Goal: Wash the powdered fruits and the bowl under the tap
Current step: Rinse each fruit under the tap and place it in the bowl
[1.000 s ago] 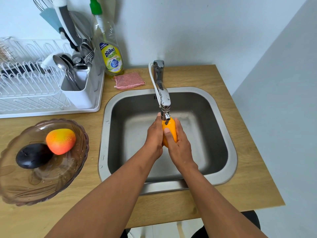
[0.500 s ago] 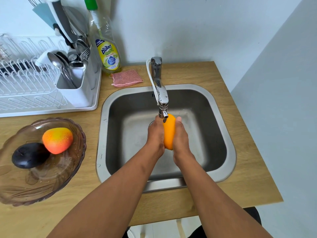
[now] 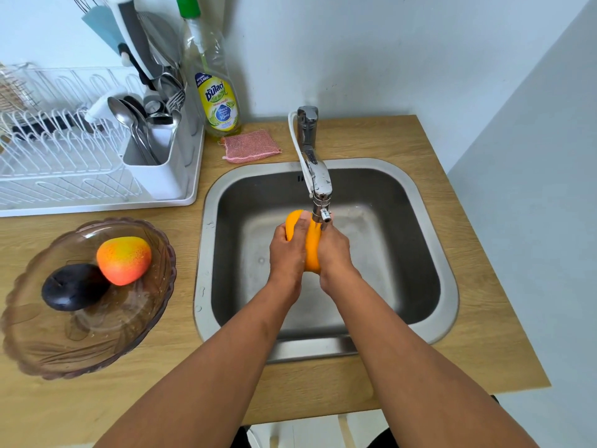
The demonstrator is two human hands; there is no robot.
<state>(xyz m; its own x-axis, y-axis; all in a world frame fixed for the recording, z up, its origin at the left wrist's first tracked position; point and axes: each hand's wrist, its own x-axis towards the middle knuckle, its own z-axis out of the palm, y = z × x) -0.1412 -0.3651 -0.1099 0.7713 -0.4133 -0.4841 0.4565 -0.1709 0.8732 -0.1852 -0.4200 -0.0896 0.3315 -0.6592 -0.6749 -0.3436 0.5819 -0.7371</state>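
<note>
I see both hands (image 3: 309,250) gripping the orange fruit (image 3: 311,245) mid-frame, long axis upright under the tap (image 3: 318,185); bowl (image 3: 135,334) lies lower left, nearer the left hand (image 3: 288,253).

Wooden counter (image 3: 403,147) with a sink set into it

Light wood grain, running from the left edge to a wall corner on the right. Steel sink (image 3: 450,286) sunk into the right half, tap (image 3: 308,137) standing at its back rim. White dish rack (image 3: 97,176) at the back left, loaded with spoons and other utensils. Bottle of dish soap (image 3: 216,98) upright just right of the rack, against the wall. Pink scrub pad (image 3: 251,145) flat beside the bottle, near the sink's back rim. Brown glass bowl (image 3: 97,344) at the front left, close to the sink's left rim.
</note>
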